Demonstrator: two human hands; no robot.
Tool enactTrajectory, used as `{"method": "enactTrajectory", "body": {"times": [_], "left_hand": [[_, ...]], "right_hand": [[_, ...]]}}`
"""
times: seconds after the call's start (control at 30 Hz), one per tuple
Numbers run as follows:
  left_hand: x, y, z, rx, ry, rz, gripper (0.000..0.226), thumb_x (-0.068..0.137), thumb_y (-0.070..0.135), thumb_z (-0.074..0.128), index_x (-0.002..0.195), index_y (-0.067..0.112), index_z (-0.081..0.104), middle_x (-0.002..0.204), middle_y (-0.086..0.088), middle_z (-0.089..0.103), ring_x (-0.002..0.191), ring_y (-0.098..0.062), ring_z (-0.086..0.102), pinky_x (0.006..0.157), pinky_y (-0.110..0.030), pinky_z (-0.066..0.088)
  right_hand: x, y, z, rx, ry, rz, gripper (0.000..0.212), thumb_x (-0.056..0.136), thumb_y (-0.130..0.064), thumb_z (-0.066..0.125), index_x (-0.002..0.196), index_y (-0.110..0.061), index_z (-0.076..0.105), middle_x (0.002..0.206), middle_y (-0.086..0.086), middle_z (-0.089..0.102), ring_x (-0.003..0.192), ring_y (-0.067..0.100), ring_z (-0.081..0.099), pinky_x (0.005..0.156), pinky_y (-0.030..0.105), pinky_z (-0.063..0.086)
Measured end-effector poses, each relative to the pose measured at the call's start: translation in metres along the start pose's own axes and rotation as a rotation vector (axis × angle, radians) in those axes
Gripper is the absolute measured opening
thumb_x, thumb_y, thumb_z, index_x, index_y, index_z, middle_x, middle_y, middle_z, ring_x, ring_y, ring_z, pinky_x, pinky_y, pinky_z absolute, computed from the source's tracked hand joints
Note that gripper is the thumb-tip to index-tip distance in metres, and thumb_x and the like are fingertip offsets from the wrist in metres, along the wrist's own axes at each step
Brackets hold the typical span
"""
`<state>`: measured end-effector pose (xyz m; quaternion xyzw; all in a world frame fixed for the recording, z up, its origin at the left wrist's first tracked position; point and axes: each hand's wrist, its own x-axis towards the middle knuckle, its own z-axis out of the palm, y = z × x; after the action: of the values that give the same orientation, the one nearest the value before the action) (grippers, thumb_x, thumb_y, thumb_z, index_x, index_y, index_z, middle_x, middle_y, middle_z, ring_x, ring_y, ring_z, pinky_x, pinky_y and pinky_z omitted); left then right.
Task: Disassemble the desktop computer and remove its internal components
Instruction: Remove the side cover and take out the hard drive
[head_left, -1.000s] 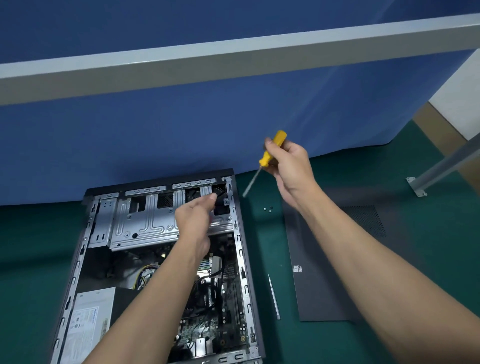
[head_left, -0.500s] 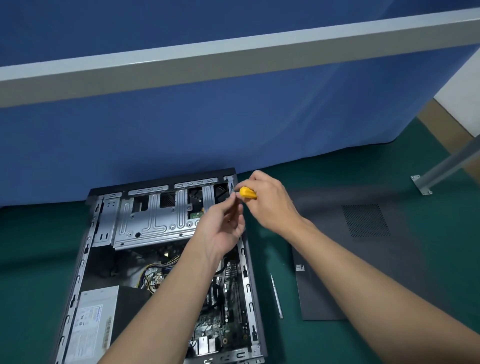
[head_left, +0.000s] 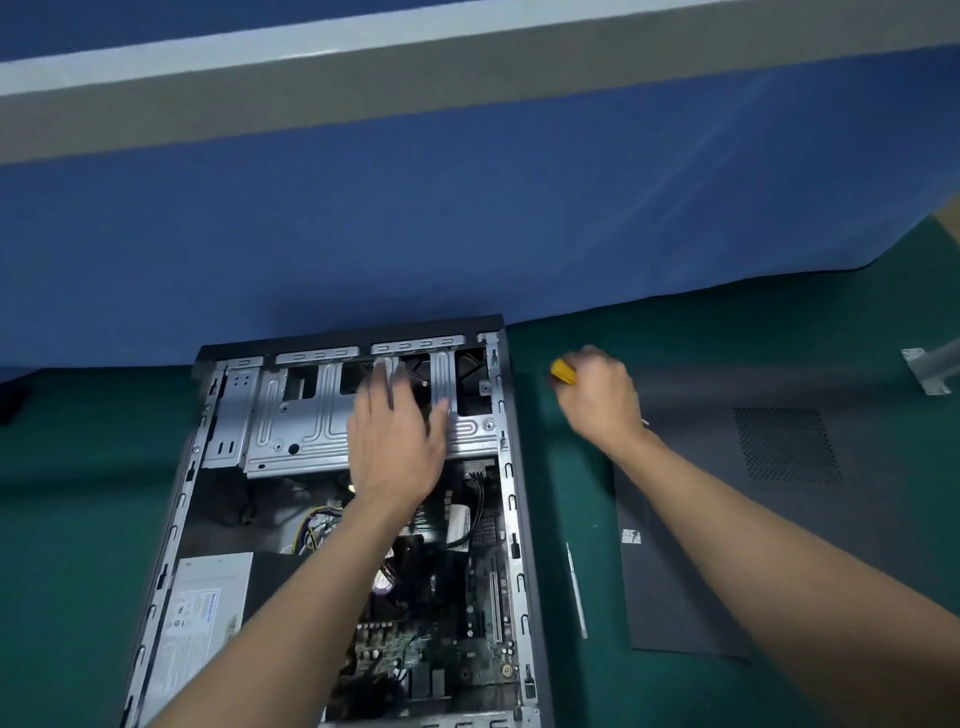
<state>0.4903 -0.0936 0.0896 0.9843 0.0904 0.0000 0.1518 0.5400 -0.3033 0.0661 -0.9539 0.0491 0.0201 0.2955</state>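
Computer (head_left: 332, 519) lies open on its side on the green bench (head_left: 78, 493), power supply (head_left: 202, 618) at its near left. Left hand (head_left: 397, 441) rests flat on the silver drive cage (head_left: 306, 415), grip apart and fingers spread, probably to steady or free it. Right hand (head_left: 597, 400), just beside the case, has its grip clamped on a yellow screwdriver (head_left: 563, 372), kept ready. Farther right lies the removed side panel (head_left: 753, 519), clear of the work.

Green tabletop (head_left: 78, 519) backed by a blue partition (head_left: 467, 223) with a grey rail (head_left: 467, 67); metal bracket (head_left: 930, 369) at far right.
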Motion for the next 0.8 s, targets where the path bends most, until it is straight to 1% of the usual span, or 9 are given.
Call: {"method": "enactTrajectory", "body": {"times": [0.07,0.1,0.17,0.3,0.4,0.5,0.6,0.67,0.8], "left_hand": [[0.005,-0.018,0.009,0.122,-0.169,-0.010,0.081,0.098,0.061,0.021,0.154,0.009,-0.007,0.162,-0.009,-0.014,0.149,-0.023,-0.005,0.118,-0.038,0.002],[0.007,-0.024,0.014,0.148,-0.244,-0.017,0.084,0.095,0.065,0.012,0.151,0.010,-0.017,0.159,-0.007,-0.023,0.148,-0.020,-0.014,0.117,-0.036,-0.007],[0.009,-0.032,0.021,0.178,-0.307,-0.014,0.084,0.091,0.069,0.000,0.145,0.010,-0.027,0.155,-0.006,-0.030,0.145,-0.017,-0.024,0.114,-0.034,-0.016],[0.010,-0.036,0.023,0.168,-0.315,0.002,0.085,0.085,0.071,-0.008,0.140,0.012,-0.032,0.148,-0.003,-0.037,0.139,-0.014,-0.031,0.111,-0.033,-0.020],[0.011,-0.035,0.021,0.177,-0.332,0.001,0.085,0.084,0.071,-0.009,0.140,0.011,-0.032,0.147,-0.004,-0.038,0.138,-0.015,-0.033,0.111,-0.033,-0.021],[0.010,-0.034,0.021,0.191,-0.343,0.000,0.085,0.085,0.070,-0.008,0.140,0.011,-0.032,0.148,-0.004,-0.038,0.138,-0.015,-0.033,0.111,-0.033,-0.022],[0.010,-0.033,0.020,0.190,-0.351,0.005,0.083,0.086,0.070,-0.008,0.139,0.011,-0.033,0.150,-0.004,-0.037,0.139,-0.016,-0.032,0.111,-0.033,-0.022],[0.011,-0.033,0.020,0.193,-0.360,0.005,0.082,0.086,0.069,-0.007,0.139,0.011,-0.033,0.150,-0.004,-0.036,0.141,-0.016,-0.031,0.111,-0.034,-0.021],[0.011,-0.032,0.018,0.182,-0.375,0.006,0.083,0.086,0.070,-0.007,0.139,0.011,-0.033,0.147,-0.005,-0.038,0.139,-0.017,-0.032,0.111,-0.034,-0.022]], "right_hand": [[0.003,0.011,0.019,-0.064,-0.114,0.064,0.016,0.086,-0.013,0.056,0.073,-0.017,0.047,0.085,0.005,0.050,0.080,0.035,0.058,0.064,0.033,0.040],[0.005,0.015,0.028,-0.089,-0.164,0.088,0.015,0.086,-0.013,0.055,0.074,-0.019,0.048,0.087,0.006,0.053,0.081,0.035,0.059,0.065,0.034,0.042],[0.010,0.019,0.043,-0.138,-0.224,0.135,0.015,0.087,-0.013,0.052,0.074,-0.022,0.050,0.091,0.006,0.056,0.081,0.033,0.059,0.067,0.034,0.045],[0.021,0.019,0.068,-0.202,-0.240,0.188,0.017,0.084,-0.004,0.049,0.075,-0.018,0.053,0.089,0.003,0.054,0.074,0.029,0.051,0.064,0.032,0.038],[0.023,0.021,0.080,-0.220,-0.233,0.195,0.024,0.084,0.001,0.048,0.075,-0.021,0.053,0.092,0.003,0.055,0.076,0.028,0.052,0.062,0.031,0.036],[0.021,0.027,0.084,-0.227,-0.275,0.205,0.022,0.086,0.000,0.047,0.085,-0.021,0.055,0.099,0.004,0.058,0.079,0.028,0.053,0.064,0.031,0.038],[0.022,0.026,0.077,-0.143,-0.290,0.243,0.009,0.090,-0.017,0.049,0.097,-0.019,0.055,0.097,0.006,0.060,0.083,0.030,0.055,0.066,0.032,0.040],[0.026,0.020,0.064,-0.039,-0.272,0.303,0.016,0.090,-0.028,0.049,0.102,-0.018,0.051,0.094,0.005,0.056,0.081,0.029,0.051,0.067,0.032,0.039],[0.034,-0.002,0.023,0.175,-0.218,0.289,0.013,0.095,-0.020,0.043,0.097,-0.010,0.051,0.100,0.015,0.060,0.082,0.030,0.052,0.066,0.031,0.037]]}}
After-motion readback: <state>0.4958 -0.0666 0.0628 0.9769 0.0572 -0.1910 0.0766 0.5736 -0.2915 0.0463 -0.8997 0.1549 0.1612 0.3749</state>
